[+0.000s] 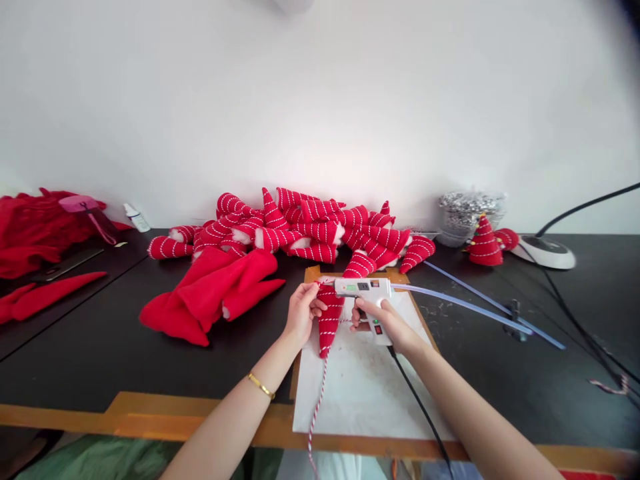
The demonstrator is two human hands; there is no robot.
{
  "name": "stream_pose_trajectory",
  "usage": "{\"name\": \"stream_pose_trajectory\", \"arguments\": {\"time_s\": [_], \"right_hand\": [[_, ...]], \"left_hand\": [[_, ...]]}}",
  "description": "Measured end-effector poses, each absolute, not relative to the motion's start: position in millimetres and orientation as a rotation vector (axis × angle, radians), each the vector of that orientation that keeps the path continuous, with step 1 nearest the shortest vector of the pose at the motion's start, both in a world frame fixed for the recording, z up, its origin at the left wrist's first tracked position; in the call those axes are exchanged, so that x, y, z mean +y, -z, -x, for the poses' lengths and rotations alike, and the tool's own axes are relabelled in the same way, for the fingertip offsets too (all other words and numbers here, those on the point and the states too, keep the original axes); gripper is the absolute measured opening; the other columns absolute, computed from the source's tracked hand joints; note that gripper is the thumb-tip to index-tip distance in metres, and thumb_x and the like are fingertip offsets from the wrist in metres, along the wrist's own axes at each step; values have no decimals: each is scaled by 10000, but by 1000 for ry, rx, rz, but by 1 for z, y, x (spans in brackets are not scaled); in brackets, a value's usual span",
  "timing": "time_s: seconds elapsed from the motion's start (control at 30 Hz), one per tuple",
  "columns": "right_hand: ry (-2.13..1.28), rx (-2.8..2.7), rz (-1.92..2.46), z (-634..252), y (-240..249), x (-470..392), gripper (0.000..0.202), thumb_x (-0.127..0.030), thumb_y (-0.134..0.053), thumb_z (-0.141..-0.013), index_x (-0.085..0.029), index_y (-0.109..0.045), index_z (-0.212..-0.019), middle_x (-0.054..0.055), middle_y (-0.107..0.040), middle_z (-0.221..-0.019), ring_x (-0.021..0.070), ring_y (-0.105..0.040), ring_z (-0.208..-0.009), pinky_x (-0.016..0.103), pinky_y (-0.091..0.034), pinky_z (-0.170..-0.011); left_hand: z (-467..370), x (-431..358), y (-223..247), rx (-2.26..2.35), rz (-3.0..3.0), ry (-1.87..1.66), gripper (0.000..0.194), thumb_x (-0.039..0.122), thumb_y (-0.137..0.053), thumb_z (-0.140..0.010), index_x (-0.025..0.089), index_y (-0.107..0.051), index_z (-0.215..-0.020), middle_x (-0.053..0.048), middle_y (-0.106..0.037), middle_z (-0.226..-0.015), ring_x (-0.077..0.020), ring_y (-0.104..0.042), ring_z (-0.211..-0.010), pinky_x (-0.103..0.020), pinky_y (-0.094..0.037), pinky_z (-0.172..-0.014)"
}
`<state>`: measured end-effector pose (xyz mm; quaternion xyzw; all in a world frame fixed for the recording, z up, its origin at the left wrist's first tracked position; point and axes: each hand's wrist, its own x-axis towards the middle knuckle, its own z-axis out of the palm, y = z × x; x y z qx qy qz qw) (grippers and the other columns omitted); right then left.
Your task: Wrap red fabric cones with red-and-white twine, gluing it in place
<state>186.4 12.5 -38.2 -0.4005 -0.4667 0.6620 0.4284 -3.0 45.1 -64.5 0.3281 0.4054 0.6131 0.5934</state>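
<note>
Your left hand [302,311] has its fingers clamped on the cone [331,325] at its wide end — it lies just right of them over the sheet [350,400], long axis running toward you, tip nearest. Your right hand [384,321] grips the glue gun [363,288], which points left at that wide end; whether they touch, I cannot tell.

Cone pile [317,232] sits far middle on tabletop [100,360], cloth pieces [200,293] near-left, tub [453,227] right; glue gun [367,288] over sheet [355,393], nearer.
</note>
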Motion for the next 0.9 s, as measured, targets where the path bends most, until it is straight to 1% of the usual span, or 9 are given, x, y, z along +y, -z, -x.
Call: {"name": "stream_pose_trajectory", "arguments": {"time_s": [0.17, 0.4, 0.63, 0.9], "right_hand": [[-1657, -1162, 987, -187, 41, 13, 412, -564, -756, -734, -173, -637, -680, 38, -620, -713, 193, -611, -678, 376, -539, -730], [-1656, -1165, 1001, -186, 45, 11, 410, -566, -741, -756, -182, -626, -674, 29, -608, -695, 195, -611, -670, 381, -531, -743], [-1620, -1220, 1036, -185, 43, 11, 434, -575, -699, -790, -186, -604, -620, 25, -603, -665, 183, -601, -634, 360, -505, -708], [-1567, -1306, 1076, -185, 38, 9, 473, -596, -660, -807, -196, -586, -566, 33, -599, -597, 180, -570, -601, 332, -473, -644]], "left_hand": [[3, 44, 64, 941, -762, -1421, 379, 433, -812, -659, 182, -548, -762, 38, -599, -519, -66, -523, -413, -147, -340, -399], [2, 46, 67, 914, -730, -1433, 399, 417, -841, -621, 181, -555, -768, 47, -595, -549, -73, -550, -419, -149, -335, -390], [2, 47, 67, 911, -706, -1445, 407, 401, -848, -608, 178, -546, -765, 53, -591, -573, -68, -549, -417, -153, -304, -383], [2, 45, 65, 928, -746, -1437, 389, 422, -827, -634, 178, -554, -766, 51, -580, -553, -72, -542, -427, -166, -349, -414]]}}
